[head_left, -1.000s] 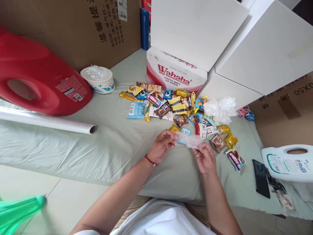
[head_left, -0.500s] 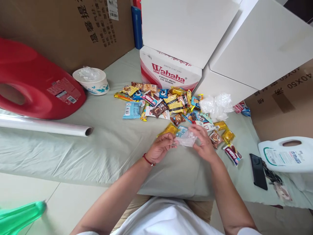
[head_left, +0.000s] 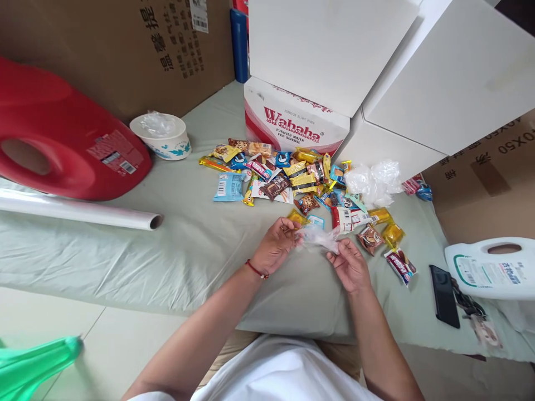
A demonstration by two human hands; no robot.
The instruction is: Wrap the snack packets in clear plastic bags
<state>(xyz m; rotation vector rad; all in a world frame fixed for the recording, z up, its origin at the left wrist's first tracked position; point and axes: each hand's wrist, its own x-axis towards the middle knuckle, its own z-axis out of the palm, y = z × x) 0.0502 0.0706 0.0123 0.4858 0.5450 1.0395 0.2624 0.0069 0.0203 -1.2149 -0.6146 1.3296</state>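
Head view: pale green cloth bears heaped snack packets on the far side of the hands. Left hand and right hand each pinch one end of a crumpled clear plastic piece, which lies between them, near side of the heap. Assessment: light, even tension and edge-only pinches should spread the film without tearing.

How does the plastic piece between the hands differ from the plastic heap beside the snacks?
Pose: the held plastic spans from the left hand to the right hand, while the plastic heap lies bunched beside the snacks. Size: the held plastic looks small; the plastic heap is clearly bulkier. Shape: the held plastic forms a narrow strip, the plastic heap rounded puffs. Both look whitish, translucent and wrinkled.
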